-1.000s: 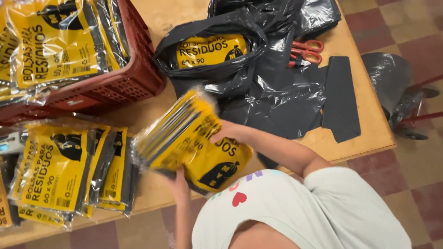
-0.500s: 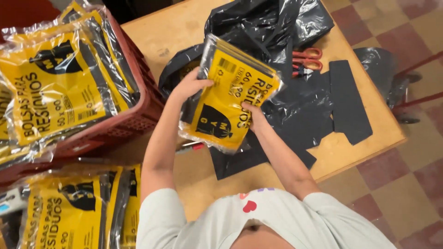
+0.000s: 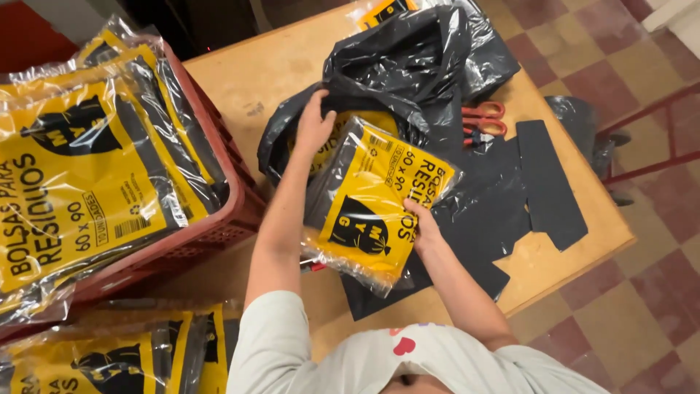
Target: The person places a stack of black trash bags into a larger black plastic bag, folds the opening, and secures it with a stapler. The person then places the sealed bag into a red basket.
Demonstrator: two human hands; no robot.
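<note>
Since half second ago, we note pack (image 3: pixel 375 208) lowered toward black bag (image 3: pixel 408 66). Left hand (image 3: pixel 313 128) now off pack, gripping bag rim. Right hand (image 3: pixel 421 228) clasps pack's lower right edge. Red crate (image 3: pixel 219 211) crowds left; scissors (image 3: pixel 485 119) right; bare counter (image 3: pixel 270 66) beyond bag.

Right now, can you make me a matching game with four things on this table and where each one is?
Things:
1. scissors
2. red crate
3. yellow packet
4. big black bag

Places:
A. full of yellow packets, at the table's left
B. between both hands
C. beside the black bag, on the right
D. behind the held packet, its mouth open

Pairs: 1-C, 2-A, 3-B, 4-D
</note>
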